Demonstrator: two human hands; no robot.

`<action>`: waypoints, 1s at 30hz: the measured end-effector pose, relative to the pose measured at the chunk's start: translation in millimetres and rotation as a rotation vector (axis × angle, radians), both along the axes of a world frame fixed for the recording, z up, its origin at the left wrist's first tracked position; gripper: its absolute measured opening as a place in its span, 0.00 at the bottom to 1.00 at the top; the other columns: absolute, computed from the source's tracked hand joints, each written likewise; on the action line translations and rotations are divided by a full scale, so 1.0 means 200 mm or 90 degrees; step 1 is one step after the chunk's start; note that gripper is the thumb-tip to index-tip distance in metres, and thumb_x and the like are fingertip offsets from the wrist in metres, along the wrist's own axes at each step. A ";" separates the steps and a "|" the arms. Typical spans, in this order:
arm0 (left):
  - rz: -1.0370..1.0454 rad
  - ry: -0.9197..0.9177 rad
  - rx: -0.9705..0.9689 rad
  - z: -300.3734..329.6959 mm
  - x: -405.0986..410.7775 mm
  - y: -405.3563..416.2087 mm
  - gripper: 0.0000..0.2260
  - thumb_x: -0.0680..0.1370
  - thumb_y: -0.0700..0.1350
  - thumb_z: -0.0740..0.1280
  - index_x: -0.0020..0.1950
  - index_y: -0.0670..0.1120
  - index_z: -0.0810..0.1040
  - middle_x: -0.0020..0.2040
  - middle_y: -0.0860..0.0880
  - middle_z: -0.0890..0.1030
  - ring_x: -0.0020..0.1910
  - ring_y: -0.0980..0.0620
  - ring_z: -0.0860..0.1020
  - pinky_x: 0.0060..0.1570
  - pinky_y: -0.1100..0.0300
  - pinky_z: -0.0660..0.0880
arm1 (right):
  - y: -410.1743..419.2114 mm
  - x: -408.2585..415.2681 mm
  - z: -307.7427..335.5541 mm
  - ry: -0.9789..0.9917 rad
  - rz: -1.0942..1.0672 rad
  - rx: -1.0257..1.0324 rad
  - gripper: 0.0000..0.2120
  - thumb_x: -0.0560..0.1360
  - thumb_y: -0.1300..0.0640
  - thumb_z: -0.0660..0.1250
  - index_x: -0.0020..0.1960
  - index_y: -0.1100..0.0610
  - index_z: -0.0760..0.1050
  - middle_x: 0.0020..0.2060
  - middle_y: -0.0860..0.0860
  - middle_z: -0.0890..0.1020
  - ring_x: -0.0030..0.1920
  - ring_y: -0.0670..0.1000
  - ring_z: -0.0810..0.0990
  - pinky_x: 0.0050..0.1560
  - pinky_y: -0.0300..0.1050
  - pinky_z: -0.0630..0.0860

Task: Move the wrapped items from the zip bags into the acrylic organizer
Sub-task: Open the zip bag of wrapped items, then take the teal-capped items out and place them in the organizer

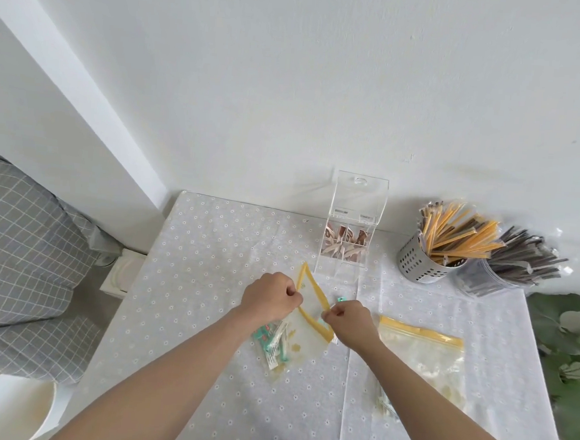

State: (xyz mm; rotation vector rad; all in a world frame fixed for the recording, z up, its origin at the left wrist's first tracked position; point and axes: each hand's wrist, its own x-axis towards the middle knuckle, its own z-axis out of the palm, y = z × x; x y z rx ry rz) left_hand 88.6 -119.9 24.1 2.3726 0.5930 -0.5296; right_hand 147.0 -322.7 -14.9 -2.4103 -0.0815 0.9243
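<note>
Nearby, acrylic organizer (pixel 345 237), metal holder (pixel 423 260); both hands' fingers (pixel 292 294) pinch the zip bag (pixel 309 310) open.

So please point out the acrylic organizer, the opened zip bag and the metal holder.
acrylic organizer (pixel 361 204), head view, raised clear lid.
opened zip bag (pixel 315 292), head view, yellow zipper strip.
metal holder (pixel 416 263), head view, perforated wall.

Clear zip bag (pixel 305 319) with yellow zipper, mouth pulled open, teal-and-white wrapped items (pixel 271 342) at its bottom. Second yellow-zippered bag (pixel 423 356) flat to the right. Clear acrylic organizer (pixel 349 229) beyond, lid raised, brown wrapped pieces in rear compartments.
</note>
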 end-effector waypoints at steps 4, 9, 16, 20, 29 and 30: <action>0.029 -0.021 0.007 -0.03 -0.03 0.04 0.11 0.79 0.53 0.69 0.44 0.47 0.84 0.38 0.48 0.87 0.38 0.46 0.85 0.38 0.58 0.76 | -0.07 -0.02 -0.03 -0.011 -0.042 -0.051 0.09 0.76 0.48 0.70 0.40 0.51 0.77 0.33 0.44 0.80 0.38 0.50 0.81 0.39 0.46 0.75; 0.028 -0.036 -0.029 -0.07 -0.04 0.01 0.13 0.80 0.55 0.68 0.43 0.48 0.84 0.37 0.50 0.86 0.39 0.46 0.86 0.41 0.55 0.80 | -0.03 -0.04 0.03 -0.164 0.083 0.020 0.06 0.77 0.51 0.73 0.50 0.47 0.77 0.37 0.43 0.75 0.38 0.46 0.78 0.34 0.41 0.70; 0.022 -0.049 -0.027 -0.08 -0.03 -0.04 0.15 0.81 0.58 0.68 0.43 0.49 0.83 0.36 0.51 0.85 0.37 0.47 0.85 0.41 0.55 0.81 | 0.06 -0.02 0.06 -0.245 0.105 0.079 0.06 0.77 0.53 0.74 0.51 0.51 0.78 0.37 0.42 0.72 0.34 0.44 0.74 0.34 0.43 0.71; 0.029 -0.056 -0.044 -0.09 -0.03 -0.03 0.15 0.81 0.58 0.69 0.42 0.49 0.83 0.36 0.51 0.85 0.38 0.48 0.85 0.39 0.57 0.78 | 0.05 -0.01 0.01 -0.146 0.148 0.053 0.04 0.76 0.54 0.75 0.50 0.52 0.85 0.39 0.44 0.80 0.40 0.45 0.79 0.43 0.45 0.79; 0.140 0.005 0.000 -0.24 -0.19 0.08 0.11 0.83 0.55 0.66 0.49 0.52 0.85 0.41 0.55 0.86 0.40 0.53 0.84 0.46 0.55 0.82 | -0.01 -0.02 -0.12 -0.089 0.132 0.008 0.09 0.77 0.55 0.69 0.50 0.49 0.88 0.44 0.45 0.88 0.44 0.47 0.86 0.48 0.48 0.84; 0.160 0.031 0.024 -0.28 -0.24 0.10 0.10 0.84 0.55 0.66 0.52 0.52 0.84 0.44 0.55 0.86 0.43 0.52 0.84 0.48 0.53 0.83 | -0.02 -0.02 -0.13 -0.090 0.123 0.008 0.09 0.77 0.55 0.69 0.49 0.48 0.88 0.43 0.45 0.88 0.44 0.48 0.86 0.47 0.49 0.85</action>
